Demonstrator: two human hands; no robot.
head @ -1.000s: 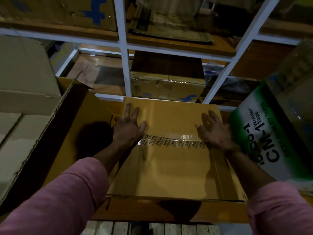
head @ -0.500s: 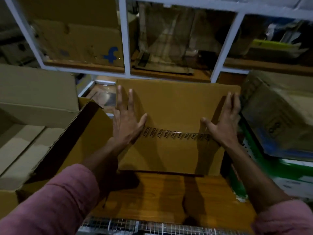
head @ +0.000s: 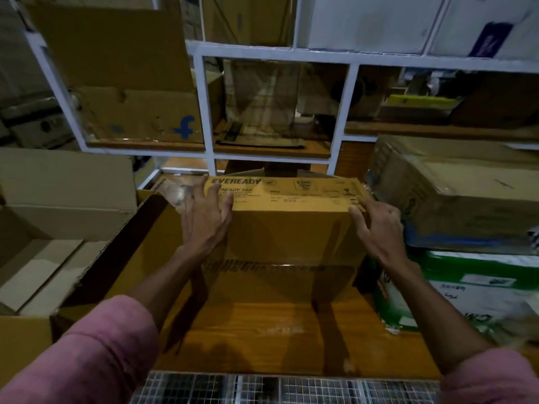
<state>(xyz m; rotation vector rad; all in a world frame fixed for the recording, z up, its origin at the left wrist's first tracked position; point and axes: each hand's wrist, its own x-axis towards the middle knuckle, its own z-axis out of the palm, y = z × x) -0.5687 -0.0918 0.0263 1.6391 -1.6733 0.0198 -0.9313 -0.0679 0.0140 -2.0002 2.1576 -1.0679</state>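
Wooden shelf point(head: 262, 330), brown taped EVEREADY carton point(head: 291, 228), left hand point(head: 204, 220), right hand point(head: 379, 228) flat on sides

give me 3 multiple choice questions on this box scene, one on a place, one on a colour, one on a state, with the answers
1. Where does the Eveready box stand?
A on the wooden surface
B on the floor
C on top of another box

2. What colour are the sleeves?
A grey
B pink
C green

3. How is the left hand?
A in a fist, off the box
B wrapped round a tape roll
C fingers spread over the box's top left corner

Answers:
1 A, its base sits on the wood.
2 B, both forearms come out of pink cloth.
3 C, thumb on the near face, while the right hand touches the opposite top corner.
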